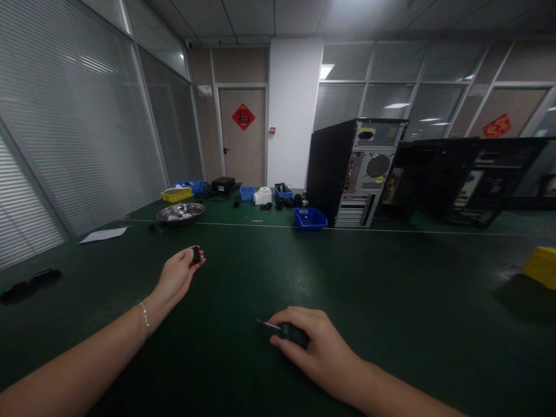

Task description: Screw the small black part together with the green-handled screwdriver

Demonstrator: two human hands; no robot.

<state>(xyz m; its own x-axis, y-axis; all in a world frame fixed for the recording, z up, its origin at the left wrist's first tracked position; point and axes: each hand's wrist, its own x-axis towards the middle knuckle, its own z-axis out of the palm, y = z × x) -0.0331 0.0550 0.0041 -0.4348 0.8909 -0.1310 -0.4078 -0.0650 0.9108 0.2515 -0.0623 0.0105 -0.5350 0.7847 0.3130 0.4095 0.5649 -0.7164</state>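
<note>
My left hand point(179, 272) reaches out over the green table at the left of the head view. Its fingers are closed on a small dark piece point(196, 255), whose kind I cannot make out. Low in the middle, my right hand point(319, 341) is wrapped round the dark handle of a screwdriver point(293, 334). The thin metal shaft points left, away from the fingers. A wide gap of bare tabletop point(234, 289) lies between the two hands.
Beyond my left hand stands a shiny metal bowl point(180, 222). A blue bin point(310, 226) sits beside a black computer tower point(332, 174). A yellow bin point(541, 266) is at the right edge. Sunglasses-like dark objects point(46, 277) and a white paper point(103, 234) lie left.
</note>
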